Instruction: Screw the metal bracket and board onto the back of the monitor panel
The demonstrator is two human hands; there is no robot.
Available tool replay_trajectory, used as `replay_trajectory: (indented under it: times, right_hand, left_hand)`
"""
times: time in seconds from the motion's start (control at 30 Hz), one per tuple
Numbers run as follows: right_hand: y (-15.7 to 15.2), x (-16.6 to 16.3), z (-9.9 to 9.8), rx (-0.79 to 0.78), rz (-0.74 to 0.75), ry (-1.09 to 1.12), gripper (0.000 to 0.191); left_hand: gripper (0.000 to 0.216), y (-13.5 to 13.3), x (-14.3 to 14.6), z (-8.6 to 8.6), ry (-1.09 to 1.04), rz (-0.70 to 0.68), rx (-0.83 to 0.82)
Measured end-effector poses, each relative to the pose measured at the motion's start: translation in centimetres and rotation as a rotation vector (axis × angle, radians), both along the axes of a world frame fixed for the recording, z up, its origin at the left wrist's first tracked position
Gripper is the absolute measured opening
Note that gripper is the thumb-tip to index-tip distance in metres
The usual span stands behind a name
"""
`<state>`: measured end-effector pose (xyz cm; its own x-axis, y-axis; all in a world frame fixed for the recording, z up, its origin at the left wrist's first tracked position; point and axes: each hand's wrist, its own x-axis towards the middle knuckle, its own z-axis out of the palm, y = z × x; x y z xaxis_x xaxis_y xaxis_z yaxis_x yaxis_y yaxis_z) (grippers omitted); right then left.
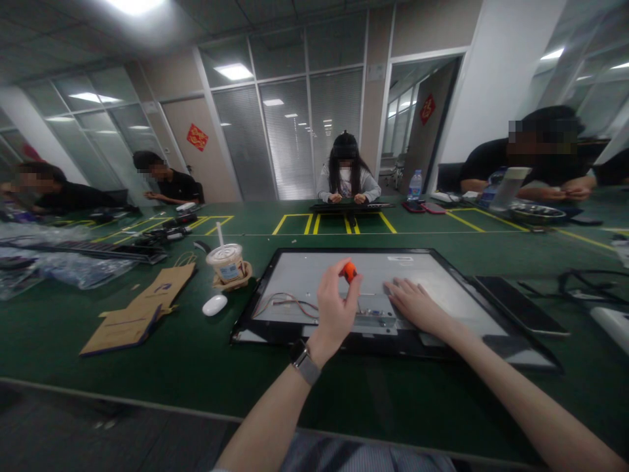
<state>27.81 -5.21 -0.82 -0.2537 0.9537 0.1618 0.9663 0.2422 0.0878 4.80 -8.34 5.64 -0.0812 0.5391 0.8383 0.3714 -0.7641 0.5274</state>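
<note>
My left hand (335,307) is raised over a flat display panel (442,278) lying face down on the green table. Its fingers are pinched round the orange handle of a small screwdriver (348,271). My right hand (415,305) lies flat, fingers stretched out, on the panel's grey metal back beside a small circuit board (376,318). Red and white wires (289,303) run across the panel's left part. A watch sits on my left wrist.
A lidded drink cup (227,262) with a straw, a white mouse (215,305) and a brown paper bag (142,308) lie left of the panel. A dark slab (521,303) and cables (584,282) lie to the right. Several people sit round the table's far edges.
</note>
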Motion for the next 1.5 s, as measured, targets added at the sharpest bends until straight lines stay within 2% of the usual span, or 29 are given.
replay_trajectory:
  times: [0.17, 0.37, 0.57, 0.8, 1.3, 1.5]
  right_hand:
    - [0.1, 0.1, -0.2, 0.027, 0.023, -0.008, 0.049]
    - [0.4, 0.4, -0.9, 0.068, 0.029, -0.024, 0.048]
    - [0.5, 0.4, -1.2, 0.091, 0.024, -0.054, 0.046]
    - [0.3, 0.3, -0.7, 0.079, 0.042, -0.051, 0.045]
    - [0.5, 0.5, -1.4, 0.118, 0.037, -0.025, 0.045]
    - [0.2, 0.2, -0.9, 0.105, 0.031, -0.047, 0.045]
  left_hand:
    - [0.028, 0.0, 0.4, -0.6, -0.127, -0.179, -0.106]
    - [0.032, -0.2, 1.1, -1.7, -0.083, -0.310, -0.209]
    - [0.031, 0.0, 1.5, -2.4, 0.007, -0.321, -0.188]
    - [0.030, -0.2, 1.2, -2.1, 0.026, -0.316, -0.186]
    - [0.028, -0.2, 1.4, -2.1, 0.068, -0.298, -0.148]
    - [0.028, -0.3, 1.3, -2.0, 0.098, -0.309, -0.118]
